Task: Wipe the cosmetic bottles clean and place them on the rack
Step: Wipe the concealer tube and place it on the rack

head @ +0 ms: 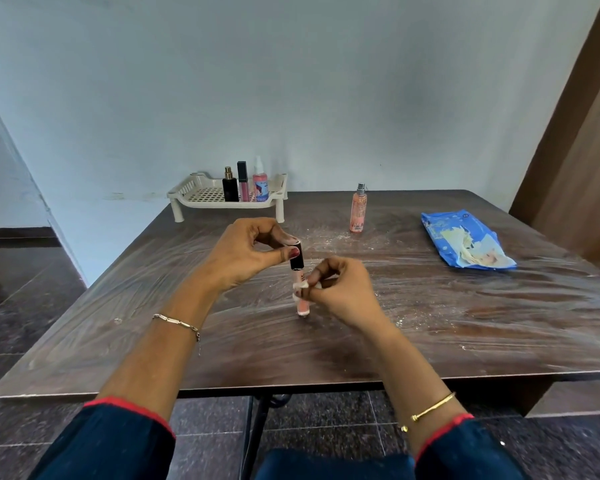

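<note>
Your left hand (246, 252) pinches the black cap of the upright pink tube (300, 277); just right of it, your right hand (343, 289) pinches a white wipe (300, 286) against its middle.

Upright between your fingers (284, 254), a pink gloss tube (303, 305) with black cap, a white wipe (300, 285) pressed at its middle. Beyond them, a cream rack (187, 189) holds three bottles (244, 188).
</note>
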The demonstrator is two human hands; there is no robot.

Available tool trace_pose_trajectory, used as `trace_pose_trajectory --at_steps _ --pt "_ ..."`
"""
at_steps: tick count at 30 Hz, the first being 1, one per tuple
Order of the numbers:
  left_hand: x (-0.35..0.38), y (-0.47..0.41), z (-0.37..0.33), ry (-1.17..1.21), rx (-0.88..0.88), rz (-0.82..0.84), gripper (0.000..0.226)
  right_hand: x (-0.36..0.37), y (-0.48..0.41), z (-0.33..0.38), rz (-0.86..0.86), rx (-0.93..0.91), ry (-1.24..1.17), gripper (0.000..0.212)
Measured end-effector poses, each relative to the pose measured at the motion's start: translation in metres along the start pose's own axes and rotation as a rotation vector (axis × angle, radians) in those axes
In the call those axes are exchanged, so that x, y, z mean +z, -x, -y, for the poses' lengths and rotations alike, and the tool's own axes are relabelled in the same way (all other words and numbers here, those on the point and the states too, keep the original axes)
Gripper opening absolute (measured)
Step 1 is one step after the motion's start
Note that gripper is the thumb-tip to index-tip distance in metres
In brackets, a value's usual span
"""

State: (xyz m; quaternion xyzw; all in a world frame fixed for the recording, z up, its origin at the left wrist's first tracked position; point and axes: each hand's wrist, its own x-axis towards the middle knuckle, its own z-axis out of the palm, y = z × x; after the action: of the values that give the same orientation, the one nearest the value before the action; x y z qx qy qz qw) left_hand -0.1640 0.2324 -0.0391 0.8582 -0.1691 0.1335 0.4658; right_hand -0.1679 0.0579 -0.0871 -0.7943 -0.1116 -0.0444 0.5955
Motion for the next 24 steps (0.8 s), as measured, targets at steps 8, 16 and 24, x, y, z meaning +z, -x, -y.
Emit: trace_pose_trajectory --at_steps 8,16,24 --pt "-0.002 -0.002 0.002 -0.032 0.01 -0.008 0.013 0.009 -0.005 0.02 -0.117 -0.12 -0.096 0.025" --pt "0.001 0.001 0.002 0.059 -0.022 -0.032 0.009 0.01 0.008 -0.018 0.042 -0.043 0.313 0.02" --pt "0.013 0.014 0.008 0.122 -0.148 -0.103 0.021 0.013 0.012 -0.021 -0.023 -0.076 0.293 0.014"
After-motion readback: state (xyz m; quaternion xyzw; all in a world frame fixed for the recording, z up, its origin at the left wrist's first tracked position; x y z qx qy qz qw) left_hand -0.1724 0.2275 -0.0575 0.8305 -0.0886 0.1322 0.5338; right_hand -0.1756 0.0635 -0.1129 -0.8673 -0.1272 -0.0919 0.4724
